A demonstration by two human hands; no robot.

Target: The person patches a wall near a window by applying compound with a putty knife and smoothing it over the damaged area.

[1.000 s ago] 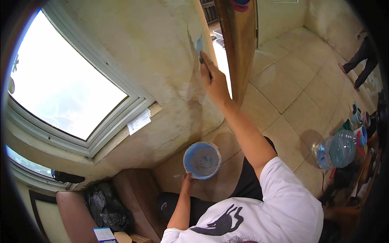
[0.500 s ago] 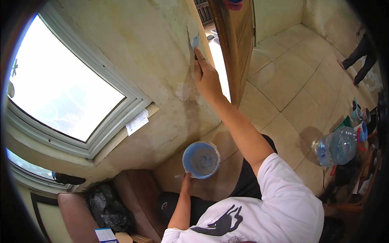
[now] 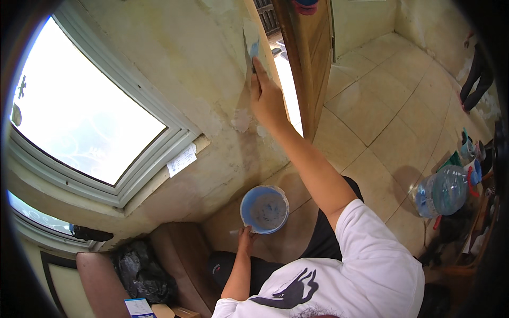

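My left hand (image 3: 246,238) grips the near rim of a round blue bucket (image 3: 246,206), its fingers closed over the edge. Greyish-white residue coats the bucket's bottom and rim. My right arm reaches far forward, and my right hand (image 3: 269,100) is closed around a small putty knife (image 3: 255,50). Its flat blue-grey blade lies against the stained wall (image 3: 212,69), beside a dark crack and close to the door opening. Most of the handle is hidden by my fingers.
A wooden door (image 3: 305,69) stands ajar right of my right hand. To the left is a bright window (image 3: 85,106) with a paper slip (image 3: 182,160) on its sill. A large clear water bottle (image 3: 445,191) lies at the right; another person's legs (image 3: 477,79) show beyond.
My right hand has shifted slightly up the wall with the putty knife. My left hand keeps its hold on the bucket. The other person's legs have moved right.
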